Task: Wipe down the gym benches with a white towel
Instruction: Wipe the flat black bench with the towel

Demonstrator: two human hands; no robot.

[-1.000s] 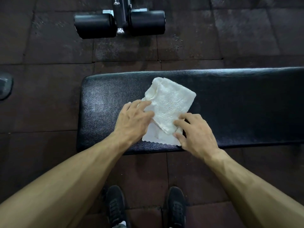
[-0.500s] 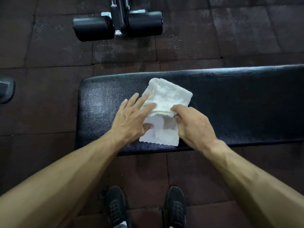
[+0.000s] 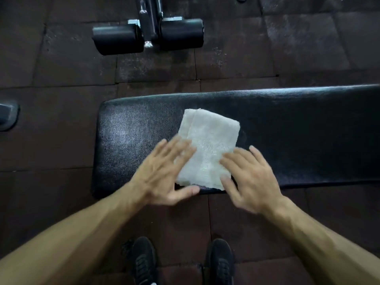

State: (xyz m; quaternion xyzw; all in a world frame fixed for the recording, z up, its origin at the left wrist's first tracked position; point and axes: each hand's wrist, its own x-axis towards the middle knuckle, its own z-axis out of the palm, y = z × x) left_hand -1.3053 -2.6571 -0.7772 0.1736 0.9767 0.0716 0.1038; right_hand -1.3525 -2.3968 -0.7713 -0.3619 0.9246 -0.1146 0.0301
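White terry, folded into a thick pad, the towel [image 3: 207,147] lies flat on the black bench [image 3: 298,136], near its left end and close to the near edge. Both hands are blurred. The left hand [image 3: 162,173] is spread wide, fingers out, lying over the towel's left edge; the right hand [image 3: 248,177] is likewise splayed, fingertips on the towel's right side and thumb by its near corner. Neither grips anything; whether the palms press down I cannot tell.

The step looks like squaring the fold before wiping. To do it well, flatten the pad so no loose corner trails, then set one palm squarely on its middle, fingers covering most of it, so that the cloth moves with the hand and does not bunch. Long overlapping strokes along the bench, starting at the left end and working right, should cover the vinyl evenly; the far edge and rounded rim want their own pass. The pad sits near the front edge, so a pull toward the shoes [image 3: 144,262] could drag it off onto the floor [image 3: 61,130].
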